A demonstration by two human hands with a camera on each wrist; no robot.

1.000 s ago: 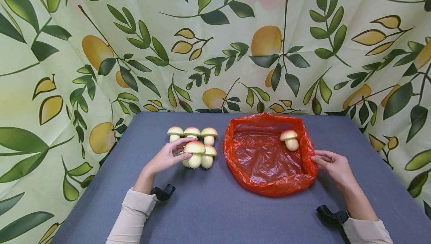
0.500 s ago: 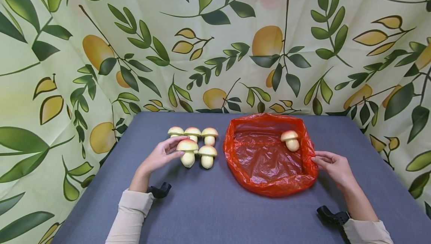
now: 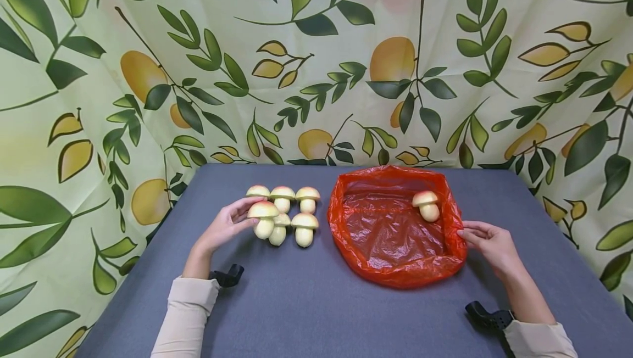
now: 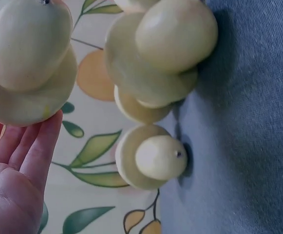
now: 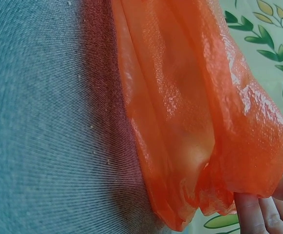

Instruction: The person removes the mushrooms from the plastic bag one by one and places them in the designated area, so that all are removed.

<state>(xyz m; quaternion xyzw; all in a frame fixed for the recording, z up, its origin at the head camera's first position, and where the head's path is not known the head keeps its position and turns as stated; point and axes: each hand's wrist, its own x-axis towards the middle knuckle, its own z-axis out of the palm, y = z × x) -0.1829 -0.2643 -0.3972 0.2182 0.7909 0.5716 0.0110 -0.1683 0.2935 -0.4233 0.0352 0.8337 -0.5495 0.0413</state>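
My left hand [image 3: 225, 227] holds a toy mushroom [image 3: 264, 219] by its reddish-yellow cap, above the table at the front left of the other mushrooms. In the left wrist view, the fingers [image 4: 39, 146] lie against the cap of the mushroom [image 4: 29, 48], its rounded pale stem pointing up. An opened red plastic bag [image 3: 395, 277] stands to the right, with one mushroom [image 3: 426, 207] lying inside near its right wall. My right hand [image 3: 492, 244] pinches the bag's right rim; in the right wrist view, fingers [image 5: 251, 214] grip the bag [image 5: 180, 97] at its edge.
Several similar mushrooms stand close together left of the bag, among them a back-right one [image 3: 307, 200] and a front-right one [image 3: 304, 229]. The grey-blue table [image 3: 316, 319] meets a leaf-patterned cloth [image 3: 346, 105] behind.
My left hand has carried its mushroom leftward and slightly up, uncovering the front mushrooms standing behind it. The right hand and the bag stay where they were.
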